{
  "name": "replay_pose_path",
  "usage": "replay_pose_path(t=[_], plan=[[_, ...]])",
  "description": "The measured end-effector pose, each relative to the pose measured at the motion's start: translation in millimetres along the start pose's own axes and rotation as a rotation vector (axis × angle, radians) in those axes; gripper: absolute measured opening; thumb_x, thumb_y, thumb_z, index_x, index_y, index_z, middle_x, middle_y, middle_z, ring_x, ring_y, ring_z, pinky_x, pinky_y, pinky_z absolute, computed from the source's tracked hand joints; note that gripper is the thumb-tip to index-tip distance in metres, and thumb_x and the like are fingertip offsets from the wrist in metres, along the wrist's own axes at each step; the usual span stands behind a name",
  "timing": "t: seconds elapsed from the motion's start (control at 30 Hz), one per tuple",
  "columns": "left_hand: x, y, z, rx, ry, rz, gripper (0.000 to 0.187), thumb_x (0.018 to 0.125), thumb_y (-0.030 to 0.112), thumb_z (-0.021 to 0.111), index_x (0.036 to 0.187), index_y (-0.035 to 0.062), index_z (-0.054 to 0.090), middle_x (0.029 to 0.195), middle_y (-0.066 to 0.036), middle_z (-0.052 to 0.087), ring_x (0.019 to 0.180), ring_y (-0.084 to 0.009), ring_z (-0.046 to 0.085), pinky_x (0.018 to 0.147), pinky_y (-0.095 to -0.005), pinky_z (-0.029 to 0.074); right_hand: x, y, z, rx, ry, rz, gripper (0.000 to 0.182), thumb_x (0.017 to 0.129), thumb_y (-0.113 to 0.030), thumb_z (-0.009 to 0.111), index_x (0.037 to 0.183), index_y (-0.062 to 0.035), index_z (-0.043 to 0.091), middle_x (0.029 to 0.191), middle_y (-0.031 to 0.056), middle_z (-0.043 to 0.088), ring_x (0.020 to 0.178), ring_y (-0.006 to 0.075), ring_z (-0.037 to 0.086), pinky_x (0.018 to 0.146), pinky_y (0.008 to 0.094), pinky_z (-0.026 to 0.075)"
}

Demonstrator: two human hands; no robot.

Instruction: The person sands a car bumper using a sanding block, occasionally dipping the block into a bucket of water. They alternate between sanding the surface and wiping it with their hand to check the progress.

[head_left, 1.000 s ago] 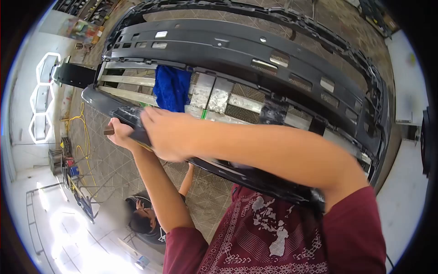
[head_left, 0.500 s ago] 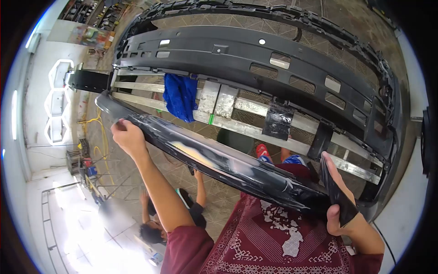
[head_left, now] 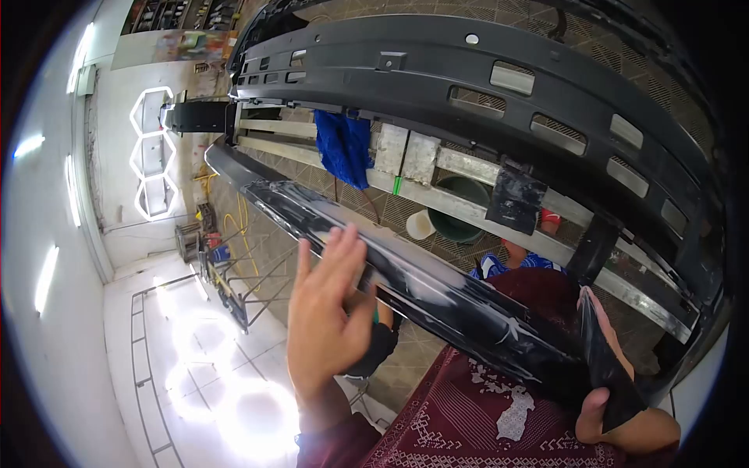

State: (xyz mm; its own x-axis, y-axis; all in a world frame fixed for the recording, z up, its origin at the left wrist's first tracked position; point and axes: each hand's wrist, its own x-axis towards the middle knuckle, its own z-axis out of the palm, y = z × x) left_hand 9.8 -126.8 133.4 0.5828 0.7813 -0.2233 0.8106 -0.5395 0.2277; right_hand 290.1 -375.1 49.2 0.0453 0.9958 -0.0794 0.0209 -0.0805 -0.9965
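A long glossy black trim panel (head_left: 437, 288) with pale sanded-looking patches runs diagonally across the view. My left hand (head_left: 331, 304) lies near its middle, fingers stretched out against the panel's near side. At the panel's right end is my right hand (head_left: 612, 374), wrapped round a black piece, with the thumb in front and the fingers partly hidden behind it. Beyond the panel, a large dark bumper (head_left: 351, 66) with rectangular openings rests over metal rails (head_left: 464, 204).
A blue cloth (head_left: 343, 148) hangs over the rails. Below them are a dark green bucket (head_left: 460, 226) and a white container (head_left: 420, 225). Another person is partly visible beneath the panel. A yellow hose (head_left: 234, 242) lies on the floor at the left.
My left hand has left the panel's far left part and moved right to its middle, fingers now spread. My right hand keeps its hold. The view has shifted, and the other person is more hidden.
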Motion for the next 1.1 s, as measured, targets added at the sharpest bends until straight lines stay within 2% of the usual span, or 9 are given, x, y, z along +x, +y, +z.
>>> replay_pose_path(t=[0.1, 0.17, 0.33, 0.43, 0.5, 0.6, 0.7, 0.97, 1.1], plan=[[-8, 26, -2, -0.02, -0.139, 0.062, 0.056, 0.088, 0.003, 0.069, 0.144, -0.0009, 0.066, 0.158, -0.023, 0.06, 0.154, -0.0417, 0.05, 0.134, -0.0595, 0.019, 3, -2, -2, 0.031, -0.051, 0.056, 0.096, 0.113, -0.059, 0.04, 0.168, 0.0155, 0.017, 0.167, 0.0438, 0.031, 0.156, 0.0522, 0.04, 0.127, 0.0499, 0.034], [-14, 41, 3, -0.027, -0.221, 0.172, 0.066, 0.076, 0.005, 0.07, 0.141, -0.0056, 0.064, 0.157, -0.026, 0.059, 0.15, -0.0451, 0.052, 0.131, -0.0631, 0.027, 3, 1, -1, -0.017, -0.033, 0.018, 0.085, 0.114, -0.045, 0.046, 0.165, 0.0186, 0.021, 0.163, 0.0454, 0.037, 0.151, 0.0538, 0.046, 0.125, 0.0506, 0.038], [-22, 70, 2, -0.341, -0.476, 0.379, 0.048, 0.09, 0.004, 0.068, 0.138, -0.0049, 0.068, 0.156, -0.024, 0.061, 0.152, -0.0406, 0.053, 0.13, -0.0597, 0.03, 6, 3, -1, -0.011, -0.028, 0.03, 0.086, 0.114, -0.046, 0.044, 0.164, 0.0195, 0.021, 0.163, 0.0448, 0.037, 0.152, 0.0528, 0.045, 0.126, 0.0502, 0.036], [-27, 69, -9, -0.286, -0.429, 0.346, 0.044, 0.092, 0.004, 0.069, 0.135, -0.0029, 0.07, 0.153, -0.023, 0.064, 0.15, -0.0401, 0.055, 0.129, -0.0589, 0.032, 4, 3, -1, 0.003, -0.025, 0.038, 0.087, 0.114, -0.047, 0.043, 0.164, 0.02, 0.021, 0.164, 0.0445, 0.037, 0.153, 0.0522, 0.044, 0.126, 0.05, 0.036], [-27, 45, -13, -0.105, -0.168, 0.21, 0.058, 0.083, -0.004, 0.063, 0.141, 0.0005, 0.066, 0.156, -0.02, 0.062, 0.147, -0.0386, 0.058, 0.129, -0.0582, 0.034, 4, 3, 0, 0.015, -0.021, 0.045, 0.087, 0.114, -0.048, 0.043, 0.164, 0.0203, 0.021, 0.164, 0.0442, 0.037, 0.153, 0.0518, 0.044, 0.127, 0.0499, 0.035], [-4, -5, -26, 0.119, -0.013, 0.015, 0.071, 0.078, -0.011, 0.056, 0.148, 0.0021, 0.06, 0.164, -0.019, 0.053, 0.157, -0.041, 0.044, 0.131, -0.0605, 0.028, 1, 3, -1, 0.025, -0.017, 0.051, 0.088, 0.114, -0.049, 0.042, 0.164, 0.0208, 0.021, 0.164, 0.0438, 0.037, 0.154, 0.0512, 0.043, 0.127, 0.0496, 0.034], [5, -24, -25, 0.225, -0.08, 0.025, 0.076, 0.075, -0.008, 0.051, 0.15, 0.0028, 0.061, 0.162, -0.019, 0.057, 0.156, -0.0423, 0.045, 0.132, -0.0594, 0.026, -1, 0, 0, 0.036, -0.003, 0.06, 0.089, 0.113, -0.05, 0.041, 0.163, 0.0213, 0.021, 0.164, 0.0435, 0.036, 0.155, 0.0507, 0.042, 0.128, 0.0494, 0.033], [-3, 19, -13, 0.221, -0.229, 0.137, 0.081, 0.069, 0.0, 0.06, 0.15, 0.0045, 0.063, 0.16, -0.017, 0.06, 0.154, -0.0386, 0.049, 0.131, -0.0636, 0.025, 2, -2, 1, 0.056, -0.01, 0.102, 0.091, 0.113, -0.052, 0.039, 0.162, 0.0227, 0.021, 0.165, 0.0425, 0.036, 0.156, 0.0491, 0.04, 0.129, 0.0488, 0.031], [-7, 40, -10, 0.259, -0.307, 0.221, 0.073, 0.079, 0.006, 0.07, 0.151, 0.0045, 0.061, 0.162, -0.014, 0.058, 0.15, -0.0359, 0.054, 0.13, -0.0623, 0.028, 0, -7, -2, 0.068, -0.006, 0.125, 0.093, 0.113, -0.053, 0.038, 0.162, 0.0234, 0.021, 0.165, 0.042, 0.036, 0.157, 0.0483, 0.039, 0.13, 0.0484, 0.03]])
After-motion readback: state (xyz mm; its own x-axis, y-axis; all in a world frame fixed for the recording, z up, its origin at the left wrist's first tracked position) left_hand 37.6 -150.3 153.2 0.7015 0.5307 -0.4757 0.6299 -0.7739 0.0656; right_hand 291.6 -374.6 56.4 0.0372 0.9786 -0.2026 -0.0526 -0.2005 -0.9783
